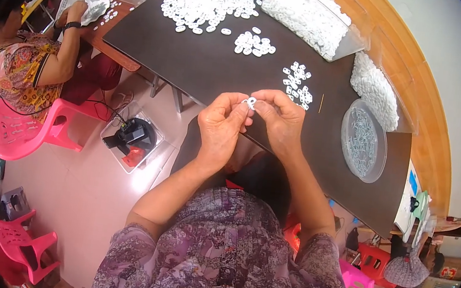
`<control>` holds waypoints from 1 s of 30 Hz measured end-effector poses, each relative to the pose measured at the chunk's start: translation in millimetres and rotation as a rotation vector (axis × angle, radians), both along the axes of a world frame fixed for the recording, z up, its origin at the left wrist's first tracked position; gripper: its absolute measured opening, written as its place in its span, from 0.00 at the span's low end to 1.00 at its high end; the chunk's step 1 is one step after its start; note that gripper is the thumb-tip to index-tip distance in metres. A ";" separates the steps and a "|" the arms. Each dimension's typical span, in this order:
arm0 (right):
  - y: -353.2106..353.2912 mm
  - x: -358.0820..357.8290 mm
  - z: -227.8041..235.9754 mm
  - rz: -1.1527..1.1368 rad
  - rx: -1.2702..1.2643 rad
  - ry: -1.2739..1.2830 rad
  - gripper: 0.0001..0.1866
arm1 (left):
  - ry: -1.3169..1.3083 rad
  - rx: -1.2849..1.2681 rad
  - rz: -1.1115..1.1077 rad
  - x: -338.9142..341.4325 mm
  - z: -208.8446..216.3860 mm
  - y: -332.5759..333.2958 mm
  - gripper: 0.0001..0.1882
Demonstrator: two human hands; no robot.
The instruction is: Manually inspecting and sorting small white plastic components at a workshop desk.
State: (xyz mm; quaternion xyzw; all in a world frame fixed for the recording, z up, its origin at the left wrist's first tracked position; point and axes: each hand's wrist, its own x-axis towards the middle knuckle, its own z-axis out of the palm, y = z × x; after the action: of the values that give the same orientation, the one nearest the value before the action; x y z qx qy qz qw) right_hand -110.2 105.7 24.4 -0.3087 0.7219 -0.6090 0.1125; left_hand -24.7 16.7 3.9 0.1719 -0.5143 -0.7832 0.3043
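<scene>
Both my hands meet over the near edge of the dark table (161,51). Between their fingertips is a small white plastic piece (250,103) with rounded, ring-like ends. My left hand (223,121) pinches it from the left, and my right hand (281,121) grips it from the other side. Just beyond my right hand lies a loose cluster of small white pieces (295,78). Farther off are a small group of white oval pieces (254,44) and a large spread of similar white ovals (206,3).
Clear bins of white pieces (307,16) (374,86) line the table's far right. A round clear tray (363,141) holds small metal parts, with a thin stick (321,103) nearby. Another person (35,65) sits on a pink chair (45,123) at left. A plastic box (132,139) stands on the floor.
</scene>
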 end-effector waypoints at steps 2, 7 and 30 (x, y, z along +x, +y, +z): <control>-0.6 0.7 2.2 -0.012 -0.010 -0.036 0.07 | 0.002 0.005 -0.006 -0.6 1.0 0.5 0.07; -0.6 2.4 5.3 0.013 -0.029 -0.109 0.06 | 0.005 0.004 -0.025 0.0 -1.9 0.7 0.07; -0.6 5.3 -4.4 0.018 -0.029 0.163 0.06 | 0.052 0.049 -0.036 -0.7 -9.0 -1.3 0.09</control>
State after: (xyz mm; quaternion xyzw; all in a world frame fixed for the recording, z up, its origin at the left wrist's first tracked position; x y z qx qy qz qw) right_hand -104.9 105.1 20.1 -0.3655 0.7169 -0.5912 0.0544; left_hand -25.4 15.3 -5.2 0.1496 -0.4898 -0.8051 0.2993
